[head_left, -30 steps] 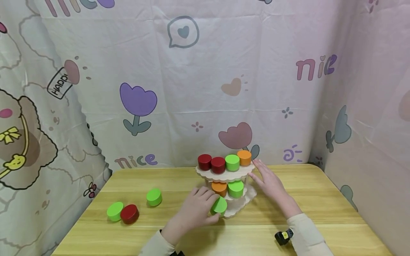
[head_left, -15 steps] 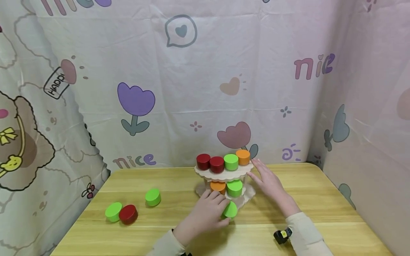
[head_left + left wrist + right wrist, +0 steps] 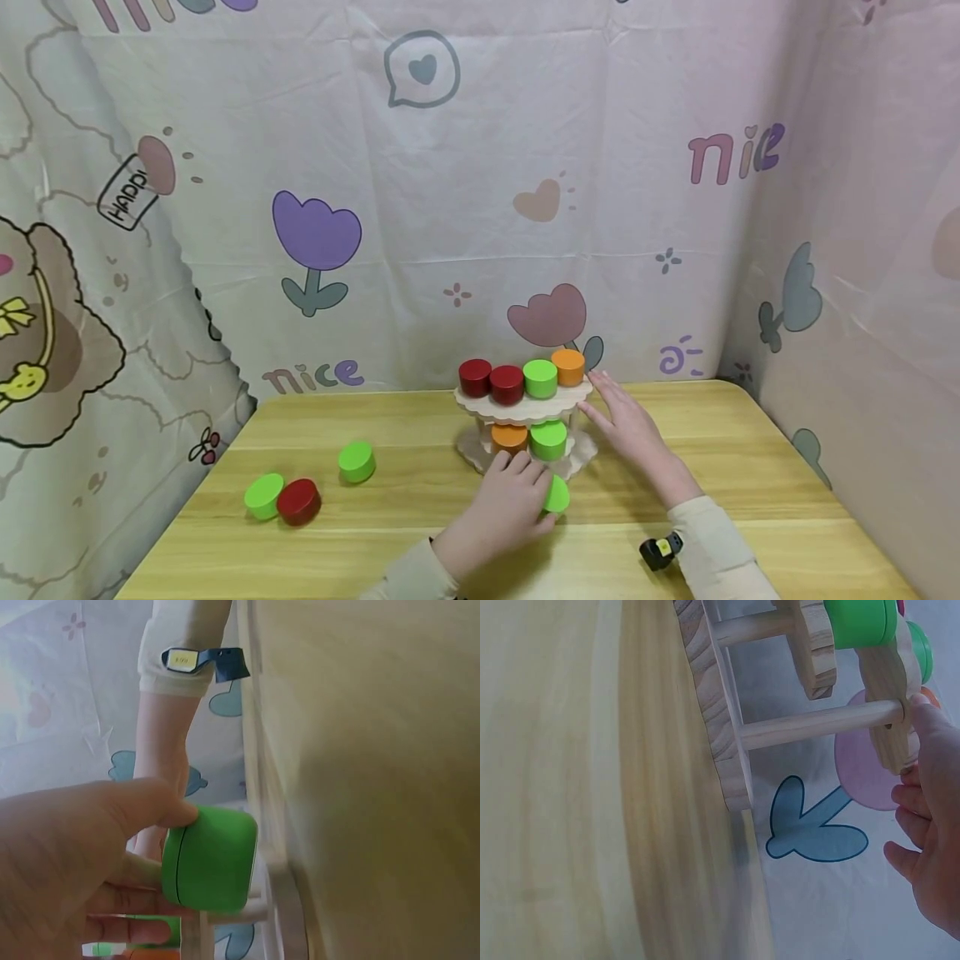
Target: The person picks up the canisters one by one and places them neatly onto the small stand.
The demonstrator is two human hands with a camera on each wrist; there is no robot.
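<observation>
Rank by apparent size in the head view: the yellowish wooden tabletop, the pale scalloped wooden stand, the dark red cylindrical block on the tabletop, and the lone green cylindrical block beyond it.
1. Tabletop
2. Stand
3. Unsure: red block and green block; the red looks slightly larger but is nearer the camera.

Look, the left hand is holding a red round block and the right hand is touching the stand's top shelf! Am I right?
Almost! The round block in the left hand is green, not red; the left wrist view shows it. The right hand is touching the stand's top shelf, just as you said.
</observation>
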